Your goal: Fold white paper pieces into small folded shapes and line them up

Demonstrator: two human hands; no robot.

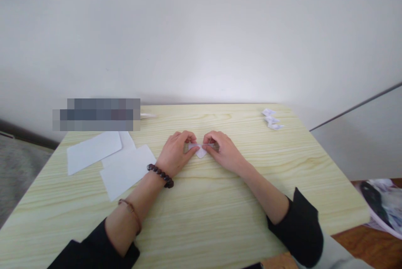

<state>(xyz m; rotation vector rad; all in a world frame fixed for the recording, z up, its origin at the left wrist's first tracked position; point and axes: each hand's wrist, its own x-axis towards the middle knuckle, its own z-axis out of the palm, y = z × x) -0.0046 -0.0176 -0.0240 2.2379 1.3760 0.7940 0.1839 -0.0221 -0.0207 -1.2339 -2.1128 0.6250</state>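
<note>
A small folded piece of white paper is held between my two hands above the middle of the table. My left hand pinches its left side between thumb and fingers. On the right side, my right hand pinches it in the same way. The lower part of the paper comes to a blunt point below my thumbs, and a thin straight edge runs across between the fingers. My fingers hide part of the folds. A dark beaded bracelet circles my left wrist.
White sheets lie overlapping on the left of the wood-grain table. Several small folded paper pieces stand at the back right. A blurred-out patch covers something at the back left. Beyond the right edge is a bin of crumpled material.
</note>
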